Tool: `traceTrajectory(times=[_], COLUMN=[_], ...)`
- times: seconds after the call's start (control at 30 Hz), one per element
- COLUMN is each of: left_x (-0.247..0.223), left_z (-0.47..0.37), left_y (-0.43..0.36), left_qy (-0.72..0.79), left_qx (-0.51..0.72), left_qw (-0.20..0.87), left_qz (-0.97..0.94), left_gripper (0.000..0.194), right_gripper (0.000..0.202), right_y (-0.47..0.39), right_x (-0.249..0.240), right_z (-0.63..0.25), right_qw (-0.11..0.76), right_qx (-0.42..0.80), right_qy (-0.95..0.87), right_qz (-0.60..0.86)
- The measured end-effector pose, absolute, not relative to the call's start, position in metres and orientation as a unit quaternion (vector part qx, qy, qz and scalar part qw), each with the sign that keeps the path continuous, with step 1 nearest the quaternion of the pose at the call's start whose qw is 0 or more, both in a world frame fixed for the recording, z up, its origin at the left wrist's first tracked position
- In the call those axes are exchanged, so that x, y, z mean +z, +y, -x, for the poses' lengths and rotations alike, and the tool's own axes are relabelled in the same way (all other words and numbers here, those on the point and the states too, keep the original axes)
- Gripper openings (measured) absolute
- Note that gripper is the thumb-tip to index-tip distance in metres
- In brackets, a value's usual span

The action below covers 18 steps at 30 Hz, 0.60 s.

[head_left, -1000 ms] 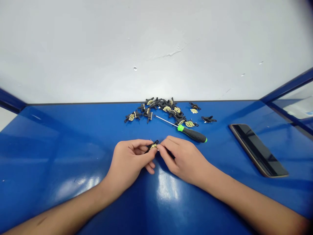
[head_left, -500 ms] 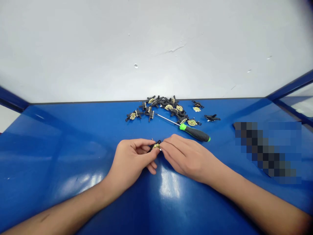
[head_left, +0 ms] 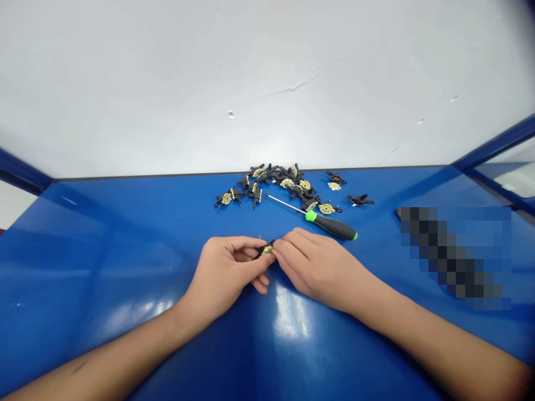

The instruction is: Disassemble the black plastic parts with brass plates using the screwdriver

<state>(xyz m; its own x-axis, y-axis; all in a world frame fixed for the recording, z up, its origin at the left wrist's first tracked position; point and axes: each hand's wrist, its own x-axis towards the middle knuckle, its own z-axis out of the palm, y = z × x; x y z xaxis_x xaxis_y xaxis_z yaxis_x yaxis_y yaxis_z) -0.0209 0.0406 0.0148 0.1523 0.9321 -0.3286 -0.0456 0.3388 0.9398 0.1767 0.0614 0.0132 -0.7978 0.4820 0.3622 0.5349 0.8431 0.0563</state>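
Note:
Over the near middle of the blue table, my left hand (head_left: pixel 228 267) pinches a small black plastic part with a gold-coloured round plate (head_left: pixel 267 250) between thumb and forefinger. The plate faces up, and its lower edge lies under my thumb. My right hand (head_left: pixel 320 267) is closed, with thumb and fingertips pressed together at the right end of that same part. Its fingers cover that end, so the exact contact is hidden. Beyond my hands rests a screwdriver (head_left: pixel 332 225) with a black and green handle, its metal shaft pointing to the back left.
Several similar black parts with gold plates (head_left: pixel 287 183) are heaped near the white wall (head_left: pixel 167 83). To the right sit a loose gold plate (head_left: pixel 335 186), a black piece (head_left: pixel 335 177) and another black part (head_left: pixel 360 200). A blurred-out dark object (head_left: pixel 451 256) lies farther right.
My right fingertips cover slightly more of the part's right end. Both hands otherwise keep nearly the same grip, and the view has shifted a little.

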Motion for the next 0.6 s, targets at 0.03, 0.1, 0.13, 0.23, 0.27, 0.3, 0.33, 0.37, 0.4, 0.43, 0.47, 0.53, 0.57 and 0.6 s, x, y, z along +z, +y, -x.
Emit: traceTrajectory(times=[0.03, 0.1, 0.13, 0.23, 0.27, 0.3, 0.33, 0.37, 0.4, 0.43, 0.47, 0.53, 0.57, 0.6], left_x=[0.0152, 0.0156, 0.0156, 0.0148, 0.0144, 0.0140, 0.0137, 0.0135, 0.0133, 0.0132, 0.0132, 0.0134, 0.0136, 0.0139], left_z=[0.0211, 0.0211, 0.0210, 0.0200, 0.0197, 0.0194, 0.0192, 0.0192, 0.0193, 0.0195, 0.0198, 0.0205, 0.0208, 0.0212], left_y=[0.0406, 0.0399, 0.0394, 0.0380, 0.0376, 0.0373, 0.0370, 0.0367, 0.0365, 0.0363, 0.0363, 0.0367, 0.0372, 0.0378], left_qy=[0.520, 0.515, 0.513, 0.514, 0.516, 0.518, 0.520, 0.521, 0.521, 0.519, 0.516, 0.507, 0.502, 0.498], left_qx=[0.389, 0.391, 0.392, 0.389, 0.388, 0.388, 0.388, 0.389, 0.390, 0.393, 0.396, 0.405, 0.412, 0.421], left_qw=[0.630, 0.630, 0.631, 0.633, 0.632, 0.630, 0.628, 0.626, 0.624, 0.625, 0.626, 0.631, 0.633, 0.634], left_qz=[-0.426, -0.430, -0.431, -0.429, -0.429, -0.429, -0.430, -0.431, -0.432, -0.431, -0.430, -0.426, -0.422, -0.416], left_gripper=[0.019, 0.018, 0.018, 0.018, 0.018, 0.018, 0.018, 0.019, 0.020, 0.021, 0.022, 0.025, 0.026, 0.026], right_gripper=[0.021, 0.021, 0.021, 0.022, 0.023, 0.025, 0.026, 0.028, 0.028, 0.029, 0.030, 0.031, 0.031, 0.030], right_y=[0.0619, 0.0627, 0.0627, 0.0614, 0.0608, 0.0602, 0.0599, 0.0598, 0.0601, 0.0607, 0.0617, 0.0645, 0.0663, 0.0683], right_x=[0.0131, 0.0136, 0.0141, 0.0155, 0.0156, 0.0155, 0.0152, 0.0149, 0.0146, 0.0144, 0.0143, 0.0144, 0.0144, 0.0140], right_z=[-0.1777, -0.1798, -0.1804, -0.1802, -0.1796, -0.1788, -0.1781, -0.1775, -0.1770, -0.1769, -0.1769, -0.1773, -0.1774, -0.1773], right_qw=[0.179, 0.190, 0.189, 0.168, 0.158, 0.151, 0.147, 0.146, 0.149, 0.154, 0.163, 0.190, 0.211, 0.237], right_qx=[-0.067, -0.050, -0.050, -0.076, -0.086, -0.094, -0.101, -0.105, -0.106, -0.106, -0.103, -0.081, -0.058, -0.029], right_qy=[-0.946, -0.948, -0.950, -0.955, -0.955, -0.955, -0.955, -0.954, -0.953, -0.952, -0.950, -0.944, -0.937, -0.926], right_qz=[0.264, 0.248, 0.242, 0.234, 0.236, 0.237, 0.239, 0.240, 0.241, 0.243, 0.246, 0.259, 0.273, 0.294])
